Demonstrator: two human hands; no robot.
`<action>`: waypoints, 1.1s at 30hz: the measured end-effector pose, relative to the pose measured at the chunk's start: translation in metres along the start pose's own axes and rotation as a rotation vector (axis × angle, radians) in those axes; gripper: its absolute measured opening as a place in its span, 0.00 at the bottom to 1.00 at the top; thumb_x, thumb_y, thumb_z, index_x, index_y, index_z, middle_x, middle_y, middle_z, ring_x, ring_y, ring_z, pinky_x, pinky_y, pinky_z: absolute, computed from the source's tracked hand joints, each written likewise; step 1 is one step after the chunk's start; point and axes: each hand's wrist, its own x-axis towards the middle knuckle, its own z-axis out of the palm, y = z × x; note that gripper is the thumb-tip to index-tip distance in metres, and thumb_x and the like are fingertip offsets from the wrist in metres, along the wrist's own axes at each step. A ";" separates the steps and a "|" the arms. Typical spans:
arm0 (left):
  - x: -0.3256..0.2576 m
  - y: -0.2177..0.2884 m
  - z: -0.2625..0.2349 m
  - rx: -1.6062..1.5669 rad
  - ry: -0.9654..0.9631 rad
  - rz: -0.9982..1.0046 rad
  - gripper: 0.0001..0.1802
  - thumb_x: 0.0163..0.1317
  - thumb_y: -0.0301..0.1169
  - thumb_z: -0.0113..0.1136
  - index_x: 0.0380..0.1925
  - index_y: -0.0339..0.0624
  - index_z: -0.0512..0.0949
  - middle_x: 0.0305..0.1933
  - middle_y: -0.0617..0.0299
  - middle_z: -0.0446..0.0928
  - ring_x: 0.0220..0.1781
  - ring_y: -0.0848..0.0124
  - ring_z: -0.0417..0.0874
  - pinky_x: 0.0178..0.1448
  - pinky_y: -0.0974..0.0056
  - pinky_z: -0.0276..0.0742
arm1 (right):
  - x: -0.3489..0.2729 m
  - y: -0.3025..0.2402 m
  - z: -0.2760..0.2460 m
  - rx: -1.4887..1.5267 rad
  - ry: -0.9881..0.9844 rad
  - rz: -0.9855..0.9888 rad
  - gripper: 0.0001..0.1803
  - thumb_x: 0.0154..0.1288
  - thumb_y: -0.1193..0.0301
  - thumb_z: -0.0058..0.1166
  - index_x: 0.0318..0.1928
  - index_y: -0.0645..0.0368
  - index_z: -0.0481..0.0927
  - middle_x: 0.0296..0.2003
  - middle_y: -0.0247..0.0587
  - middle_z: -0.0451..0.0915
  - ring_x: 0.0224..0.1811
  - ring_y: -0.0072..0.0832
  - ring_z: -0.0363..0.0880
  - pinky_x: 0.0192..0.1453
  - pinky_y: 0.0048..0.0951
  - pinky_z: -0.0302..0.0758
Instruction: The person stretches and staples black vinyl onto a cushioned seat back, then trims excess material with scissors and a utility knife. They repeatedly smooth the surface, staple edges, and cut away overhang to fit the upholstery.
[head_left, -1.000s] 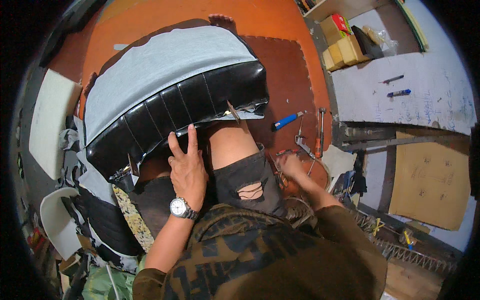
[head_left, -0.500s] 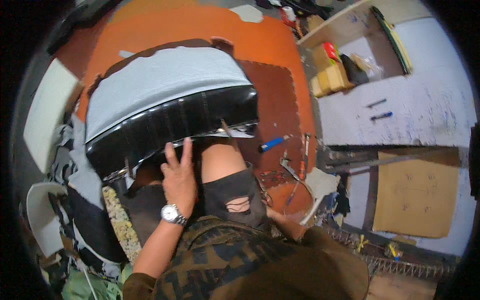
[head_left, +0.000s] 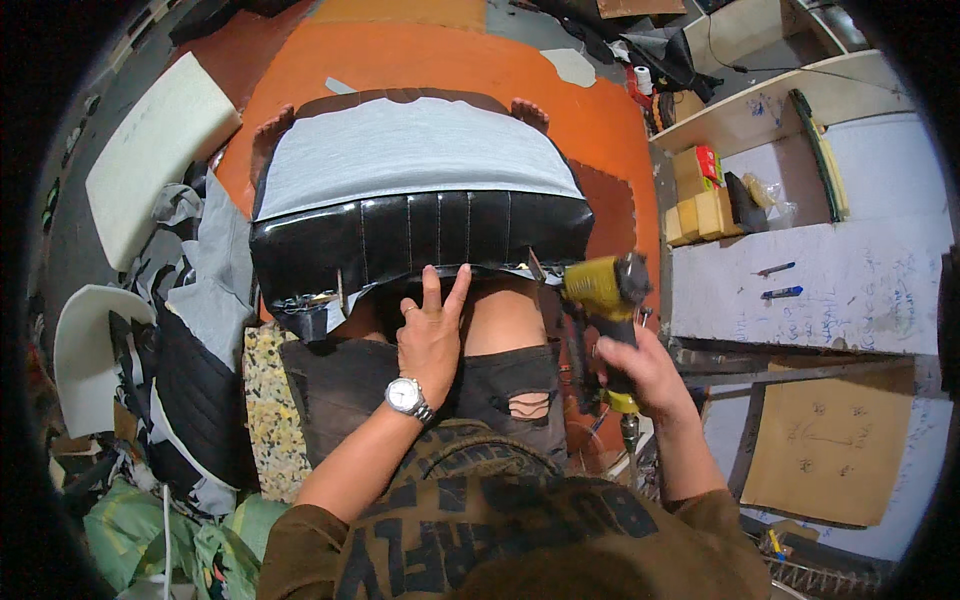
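Note:
Across my lap lies a seat cushion with a black vinyl band (head_left: 430, 230) stitched in vertical lines and a light grey fabric panel (head_left: 420, 160) beyond it. My left hand (head_left: 432, 335) is spread, two fingertips at the near edge of the black vinyl. My right hand (head_left: 645, 370) is wrapped around the grip of a yellow and black staple gun (head_left: 602, 290), whose front end is close to the cushion's right corner. A metal air fitting (head_left: 629, 432) hangs from the gun's base. Pointed metal pieces stick up near both lower corners of the cushion.
At the right, a work surface (head_left: 810, 320) carries pens, brown cardboard (head_left: 830, 440) and a box of yellow foam blocks (head_left: 700, 215). White foam (head_left: 150, 160) and fabric scraps (head_left: 200, 390) lie at the left. Speckled foam (head_left: 270, 420) sits beside my leg. Orange sheet (head_left: 450, 60) covers the floor ahead.
My right hand has come up from low at my side, now with the staple gun in it beside the cushion. My left hand stays spread at the vinyl edge. The whole view has shifted.

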 end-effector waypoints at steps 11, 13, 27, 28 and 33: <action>0.001 -0.013 0.001 -0.194 0.052 0.029 0.14 0.64 0.23 0.67 0.50 0.45 0.83 0.80 0.54 0.63 0.50 0.46 0.81 0.33 0.51 0.92 | 0.083 -0.035 0.110 0.107 -0.098 0.159 0.18 0.80 0.54 0.57 0.45 0.57 0.84 0.30 0.31 0.82 0.30 0.20 0.77 0.36 0.26 0.72; 0.001 -0.014 0.002 -0.213 0.022 0.015 0.13 0.65 0.24 0.65 0.50 0.46 0.84 0.81 0.53 0.62 0.51 0.43 0.82 0.35 0.48 0.92 | 0.084 -0.034 0.115 0.047 -0.089 0.130 0.19 0.81 0.54 0.57 0.46 0.59 0.84 0.31 0.31 0.81 0.30 0.20 0.76 0.37 0.26 0.72; 0.001 -0.012 -0.006 -0.220 -0.038 0.006 0.14 0.68 0.25 0.64 0.52 0.48 0.83 0.81 0.53 0.61 0.51 0.42 0.81 0.38 0.46 0.92 | 0.086 -0.036 0.124 -0.047 -0.050 0.057 0.20 0.81 0.54 0.56 0.42 0.61 0.81 0.30 0.32 0.81 0.31 0.20 0.78 0.38 0.27 0.73; 0.001 -0.013 -0.006 -0.208 -0.016 0.017 0.13 0.68 0.25 0.64 0.52 0.47 0.83 0.81 0.53 0.61 0.51 0.43 0.81 0.37 0.48 0.92 | 0.088 -0.034 0.125 -0.040 -0.048 0.058 0.20 0.81 0.54 0.56 0.42 0.60 0.81 0.30 0.32 0.81 0.31 0.20 0.78 0.38 0.28 0.73; 0.000 -0.014 -0.002 -0.184 -0.034 0.011 0.15 0.67 0.25 0.65 0.53 0.46 0.84 0.81 0.54 0.60 0.55 0.41 0.80 0.39 0.45 0.92 | 0.101 -0.028 0.122 -0.053 -0.080 0.063 0.23 0.80 0.51 0.55 0.40 0.60 0.83 0.28 0.33 0.82 0.30 0.22 0.79 0.37 0.29 0.73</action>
